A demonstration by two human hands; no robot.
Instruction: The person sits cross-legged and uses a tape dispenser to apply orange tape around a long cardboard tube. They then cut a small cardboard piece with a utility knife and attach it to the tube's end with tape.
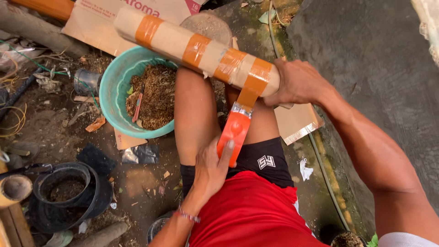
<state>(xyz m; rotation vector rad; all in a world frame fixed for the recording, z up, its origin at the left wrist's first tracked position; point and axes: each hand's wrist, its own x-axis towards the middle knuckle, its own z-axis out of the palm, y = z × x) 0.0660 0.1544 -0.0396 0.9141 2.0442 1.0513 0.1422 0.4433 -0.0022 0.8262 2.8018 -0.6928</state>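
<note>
Left hand (211, 170) gripping orange tape dispenser (233, 135), teal bowl (109, 96) holding brown mulch (157, 96)

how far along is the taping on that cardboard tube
Done: four orange tape bands already circle the cardboard tube. In hand: the right hand grips the tube's near end while the left hand pulls the orange tape dispenser from the last band. Left: that strip looks uncut.
</note>
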